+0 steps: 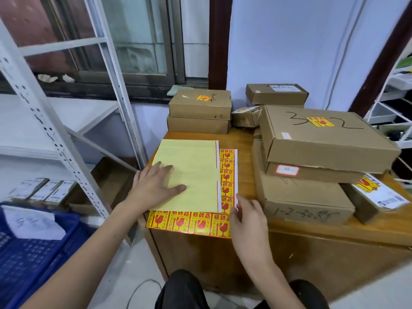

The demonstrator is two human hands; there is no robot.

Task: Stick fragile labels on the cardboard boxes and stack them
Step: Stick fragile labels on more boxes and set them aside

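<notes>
Labels already on several stacked boxes (321, 139); left hand (153, 186) flat on label sheet (189, 179), right hand (247, 221) fingering its near-right corner.

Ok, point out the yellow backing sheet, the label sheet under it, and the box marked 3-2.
yellow backing sheet (194, 172): head view, bare middle of the sheet.
label sheet (189, 221): head view, bottom row of red-and-yellow labels.
box marked 3-2 (289, 128): head view, top face.
</notes>
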